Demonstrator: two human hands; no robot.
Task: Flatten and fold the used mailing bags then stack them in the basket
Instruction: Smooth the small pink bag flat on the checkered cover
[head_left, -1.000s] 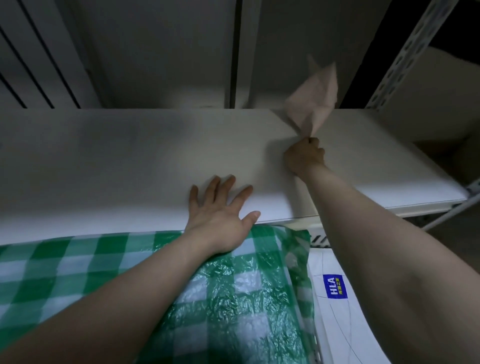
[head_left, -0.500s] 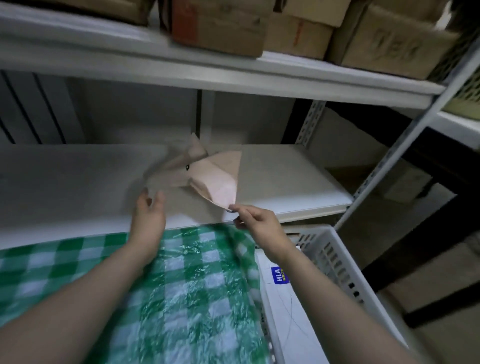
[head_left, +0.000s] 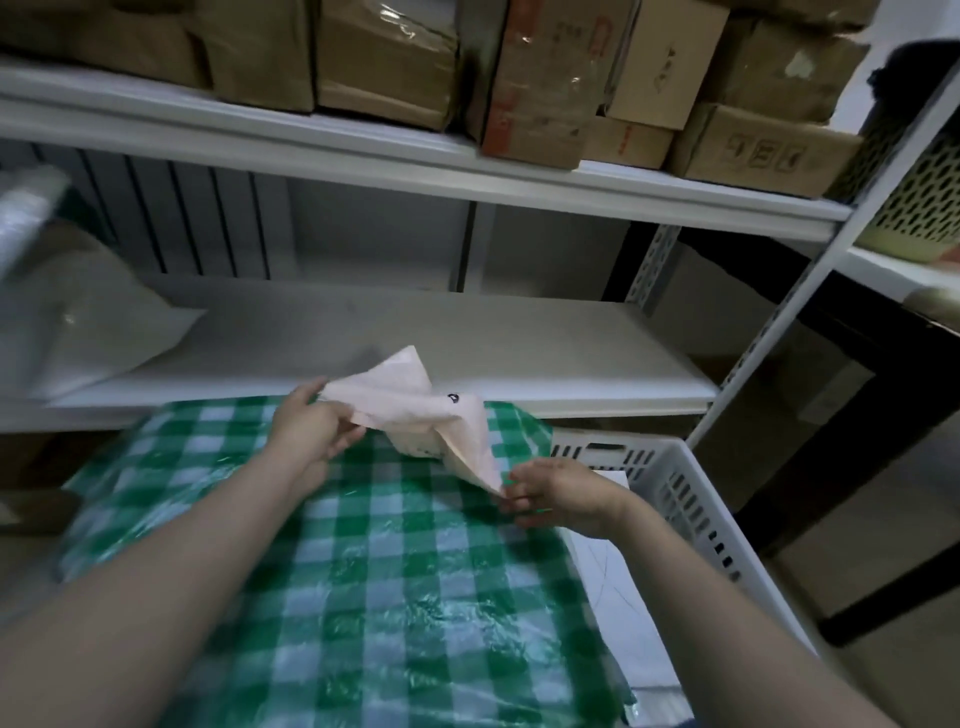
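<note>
A crumpled pale pink mailing bag (head_left: 415, 410) hangs in the air above the green-and-white checked cloth (head_left: 363, 597). My left hand (head_left: 311, 423) grips the bag's left end. My right hand (head_left: 556, 493) pinches its lower right corner. A white slatted basket (head_left: 691, 499) stands to the right of the cloth, with a flat white bag (head_left: 623, 597) lying inside it.
A white shelf board (head_left: 519, 353) runs behind the cloth, with a large translucent plastic bag (head_left: 78, 317) on its left end. Cardboard boxes (head_left: 545, 78) fill the shelf above. A perforated upright (head_left: 810, 296) stands at the right, and a woven basket (head_left: 919, 197) sits beyond it.
The pink bag came off the shelf and down over the checked cloth. My left hand left the shelf edge and took the bag's left end. The view pulled back and rose.
</note>
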